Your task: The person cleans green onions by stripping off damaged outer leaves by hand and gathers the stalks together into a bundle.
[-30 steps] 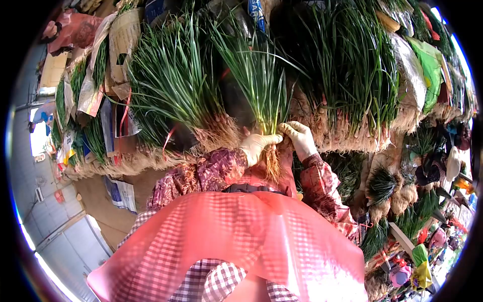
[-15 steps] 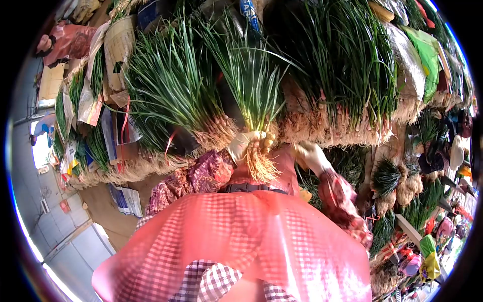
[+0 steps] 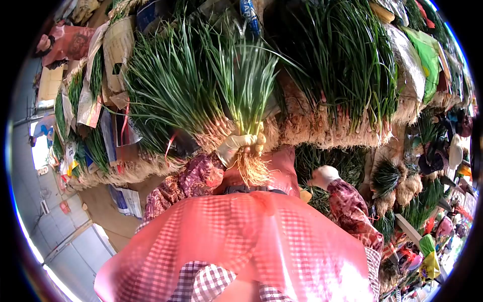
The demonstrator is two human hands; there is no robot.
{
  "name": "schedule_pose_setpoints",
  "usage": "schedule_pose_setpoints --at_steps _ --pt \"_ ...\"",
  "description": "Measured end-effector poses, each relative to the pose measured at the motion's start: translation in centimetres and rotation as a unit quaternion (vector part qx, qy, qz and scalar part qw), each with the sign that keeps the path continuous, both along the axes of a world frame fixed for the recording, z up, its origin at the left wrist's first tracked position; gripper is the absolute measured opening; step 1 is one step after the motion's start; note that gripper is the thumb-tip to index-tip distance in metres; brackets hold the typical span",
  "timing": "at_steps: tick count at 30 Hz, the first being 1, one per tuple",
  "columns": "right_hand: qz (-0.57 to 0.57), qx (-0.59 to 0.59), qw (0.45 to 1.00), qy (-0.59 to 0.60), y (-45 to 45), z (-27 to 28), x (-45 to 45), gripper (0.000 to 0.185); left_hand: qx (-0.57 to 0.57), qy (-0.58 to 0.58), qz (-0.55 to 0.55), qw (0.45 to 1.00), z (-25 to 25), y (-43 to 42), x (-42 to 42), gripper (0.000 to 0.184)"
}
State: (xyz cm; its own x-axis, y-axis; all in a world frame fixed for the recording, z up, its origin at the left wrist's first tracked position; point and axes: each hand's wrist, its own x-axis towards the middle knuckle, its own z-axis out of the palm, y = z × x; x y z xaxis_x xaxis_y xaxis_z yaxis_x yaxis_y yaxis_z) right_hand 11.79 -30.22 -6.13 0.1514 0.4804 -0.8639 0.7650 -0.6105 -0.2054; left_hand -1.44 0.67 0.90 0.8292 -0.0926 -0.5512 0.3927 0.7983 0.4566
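My left hand [image 3: 235, 148], in a pale glove, is closed round the base of a bunch of green onions [image 3: 245, 95]. Its leaves point up and its tan roots [image 3: 253, 168] hang below my fist. My right hand [image 3: 324, 177], also gloved, is apart from the bunch, lower and to the right, beside dark green leaves. Its fingers are too small and blurred to read. Just left of the held bunch leans a larger heap of green onions [image 3: 173, 80], its roots close to my left hand.
A dense stack of green onions [image 3: 347, 70] stands on the right, roots toward me. Sacks and sheets [image 3: 405, 60] separate other stacks. Loose bundles [image 3: 387, 178] lie at the right. Another person [image 3: 70, 43] is at the far left. A red apron [image 3: 241, 231] covers my lap.
My right hand has moved away from beside the held bunch, down and to the right. My left hand has shifted slightly left with the bunch, whose leaves now stand closer together.
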Motion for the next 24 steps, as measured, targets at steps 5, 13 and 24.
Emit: schedule_pose_setpoints --at_steps 5,13,24 --pt "-0.290 0.385 0.856 -0.186 10.7 -2.5 4.0 0.033 0.040 0.061 0.030 0.997 0.0 -0.9 0.9 0.038" --pt "-0.652 0.238 0.670 0.264 14.8 0.4 4.3 0.030 0.134 0.153 0.053 0.978 -2.7 -2.6 1.8 0.022" --pt "-0.572 0.261 0.734 0.255 10.1 1.4 5.0 0.029 0.113 0.156 -0.013 0.981 -1.3 0.0 1.3 0.025"
